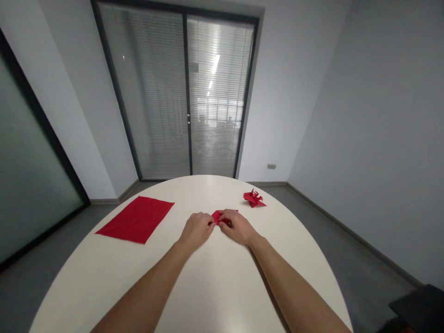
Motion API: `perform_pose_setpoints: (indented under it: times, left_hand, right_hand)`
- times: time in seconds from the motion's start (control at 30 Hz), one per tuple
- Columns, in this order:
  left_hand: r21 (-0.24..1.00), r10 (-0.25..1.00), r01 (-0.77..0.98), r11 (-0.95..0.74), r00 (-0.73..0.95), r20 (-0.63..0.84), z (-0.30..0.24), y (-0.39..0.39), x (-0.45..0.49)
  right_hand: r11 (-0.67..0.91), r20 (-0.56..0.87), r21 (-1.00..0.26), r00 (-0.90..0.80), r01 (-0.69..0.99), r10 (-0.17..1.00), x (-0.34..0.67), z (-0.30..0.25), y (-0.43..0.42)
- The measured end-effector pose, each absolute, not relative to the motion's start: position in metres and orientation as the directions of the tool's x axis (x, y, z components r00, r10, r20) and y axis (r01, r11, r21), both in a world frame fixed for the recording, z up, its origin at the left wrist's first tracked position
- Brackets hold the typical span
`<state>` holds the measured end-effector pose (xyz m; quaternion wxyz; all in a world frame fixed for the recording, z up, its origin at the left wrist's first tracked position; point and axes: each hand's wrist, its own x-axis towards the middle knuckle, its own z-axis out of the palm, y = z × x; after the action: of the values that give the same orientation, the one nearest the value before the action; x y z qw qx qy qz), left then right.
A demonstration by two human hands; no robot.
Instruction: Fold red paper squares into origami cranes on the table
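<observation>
A small, partly folded piece of red paper [220,215] lies on the round white table [208,286], mostly covered by my hands. My left hand [197,229] is curled, its fingertips pinching the paper's left edge. My right hand [237,226] lies over the paper's right side with fingers closed and pressing on it. Both forearms reach in from the bottom of the view.
A flat red paper sheet [136,218] lies on the table's left side. A folded red paper figure [253,198] stands at the far right, beyond my hands. Behind the table are glass doors with blinds [183,92]. A dark object [419,303] sits at the lower right, off the table.
</observation>
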<state>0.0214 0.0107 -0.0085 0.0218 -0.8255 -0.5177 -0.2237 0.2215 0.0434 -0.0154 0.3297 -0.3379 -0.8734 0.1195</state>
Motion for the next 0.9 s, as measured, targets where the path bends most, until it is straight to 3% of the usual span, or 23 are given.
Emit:
perform_pose_setpoints:
  times: [0.43, 0.8, 0.9]
  left_hand:
    - [0.194, 0.872, 0.888, -0.417, 0.330, 0.360, -0.0090, 0.0122, 0.0208]
    - [0.235, 0.835, 0.835, -0.498, 0.390, 0.387, -0.0126, 0.0124, 0.0175]
    - [0.224, 0.838, 0.841, -0.492, 0.388, 0.384, -0.0131, 0.0116, 0.0183]
  right_hand:
    - [0.697, 0.459, -0.434, -0.526, 0.570, 0.716, 0.2225, -0.0134, 0.0430]
    - [0.512, 0.408, -0.434, -0.345, 0.741, 0.845, 0.2272, -0.0143, 0.0447]
    - [0.535, 0.412, -0.405, -0.374, 0.741, 0.831, 0.2274, -0.0129, 0.0446]
